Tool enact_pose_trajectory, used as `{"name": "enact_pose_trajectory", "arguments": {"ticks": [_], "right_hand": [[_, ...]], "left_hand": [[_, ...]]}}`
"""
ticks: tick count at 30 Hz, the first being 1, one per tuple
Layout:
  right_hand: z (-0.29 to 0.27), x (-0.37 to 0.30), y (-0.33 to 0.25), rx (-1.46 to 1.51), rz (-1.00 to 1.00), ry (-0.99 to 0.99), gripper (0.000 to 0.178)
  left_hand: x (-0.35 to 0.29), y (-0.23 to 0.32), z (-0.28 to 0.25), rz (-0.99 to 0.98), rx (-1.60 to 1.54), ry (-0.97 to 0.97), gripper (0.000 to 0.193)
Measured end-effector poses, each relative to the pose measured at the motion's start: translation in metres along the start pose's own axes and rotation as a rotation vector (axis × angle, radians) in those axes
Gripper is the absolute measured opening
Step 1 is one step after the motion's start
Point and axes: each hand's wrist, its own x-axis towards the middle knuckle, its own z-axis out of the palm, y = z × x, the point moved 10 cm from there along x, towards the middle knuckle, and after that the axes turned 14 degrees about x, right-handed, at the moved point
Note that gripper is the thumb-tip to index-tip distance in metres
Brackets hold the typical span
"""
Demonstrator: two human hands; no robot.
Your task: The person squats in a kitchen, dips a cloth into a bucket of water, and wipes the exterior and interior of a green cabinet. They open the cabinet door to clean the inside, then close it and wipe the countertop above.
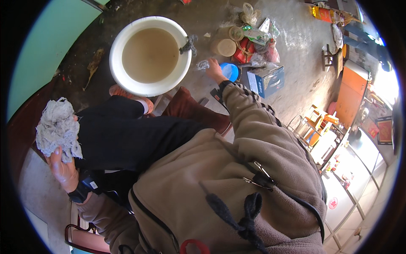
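Observation:
My left hand (63,171) grips a big wad of frayed, grey-white rag (60,129), held up beside my dark trouser leg. My right hand (215,71) reaches out over the floor with its fingers bent together. At its fingertips is a small crumpled whitish piece (203,65); whether the fingers pinch it I cannot make out. Just right of that hand is a round blue container (229,72). In front of me a white basin (116,63) holds cloudy brown water (150,55). A dark grey rag (189,45) hangs over its right rim.
Past my right hand stand tubs (224,47), a red package (244,51), plastic bags (270,51) and a blue box (266,82). A small wooden stool (334,59) is farther right. A reddish-brown boot-like shape (194,112) lies near my knees. A green surface (42,42) edges the far left.

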Motion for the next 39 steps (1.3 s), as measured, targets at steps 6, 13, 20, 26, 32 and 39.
{"name": "enact_pose_trajectory", "arguments": {"ticks": [6, 13, 20, 26, 32, 39], "right_hand": [[0.046, -0.017, -0.010, -0.072, -0.019, -0.088, 0.068], [0.043, -0.035, -0.051, -0.115, -0.221, -0.111, 0.063], [0.051, -0.042, -0.036, -0.186, -0.108, -0.182, 0.059], [0.011, -0.029, -0.007, -0.003, 0.090, 0.095, 0.062], [0.017, -0.015, -0.004, 0.140, 0.223, 0.253, 0.053], [0.021, -0.015, -0.008, 0.128, 0.264, 0.385, 0.033]], "left_hand": [[-0.001, 0.011, 0.013, -0.001, 0.044, -0.008, 0.065], [0.002, 0.014, 0.023, 0.029, -0.012, -0.096, 0.065], [-0.005, 0.002, -0.006, -0.049, 0.057, 0.111, 0.061], [0.000, 0.007, 0.007, 0.029, -0.020, -0.025, 0.060], [-0.002, 0.001, -0.006, -0.013, 0.015, 0.021, 0.063], [-0.003, -0.002, -0.010, -0.051, 0.042, 0.070, 0.062]]}}
